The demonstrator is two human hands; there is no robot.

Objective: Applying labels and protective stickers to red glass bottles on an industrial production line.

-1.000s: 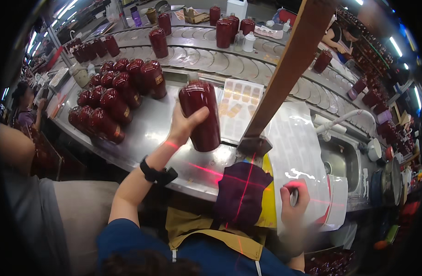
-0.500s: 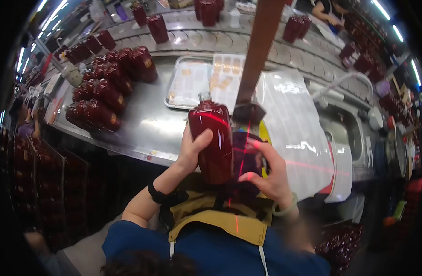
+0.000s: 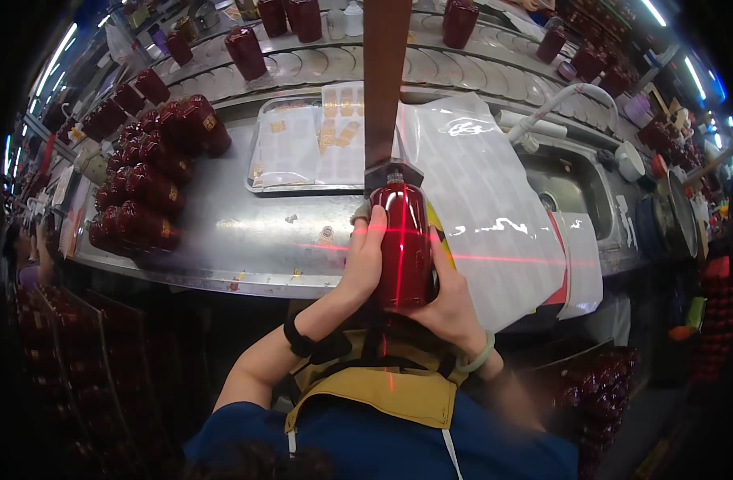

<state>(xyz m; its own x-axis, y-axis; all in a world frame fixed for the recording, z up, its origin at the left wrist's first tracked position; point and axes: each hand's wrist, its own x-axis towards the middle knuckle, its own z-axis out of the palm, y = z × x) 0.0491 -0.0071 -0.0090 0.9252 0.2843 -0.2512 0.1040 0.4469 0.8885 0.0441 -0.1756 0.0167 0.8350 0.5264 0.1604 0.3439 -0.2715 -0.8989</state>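
Note:
A dark red glossy bottle (image 3: 400, 252) lies between my two hands, its neck toward the foot of a brown post. My left hand (image 3: 366, 252) presses along its left side with the fingers on the glass. On the right side, my right hand (image 3: 450, 296) cups the lower part, thumb or finger along the edge. Crossed red laser lines fall over the bottle's front. Whatever supports it underneath is mostly hidden; a yellow piece (image 3: 435, 220) peeks out at its right.
Several red bottles (image 3: 154, 188) stand grouped at left. A tray (image 3: 282, 144) holds sheets of gold labels. White backing sheets (image 3: 482, 216) cover the right of the steel counter, beside a sink (image 3: 566, 188). The brown post (image 3: 386, 80) rises ahead; a conveyor (image 3: 318, 68) runs behind.
The bottle has moved right into line with the post and under the laser cross. My right hand has come from beside it to hold its right side.

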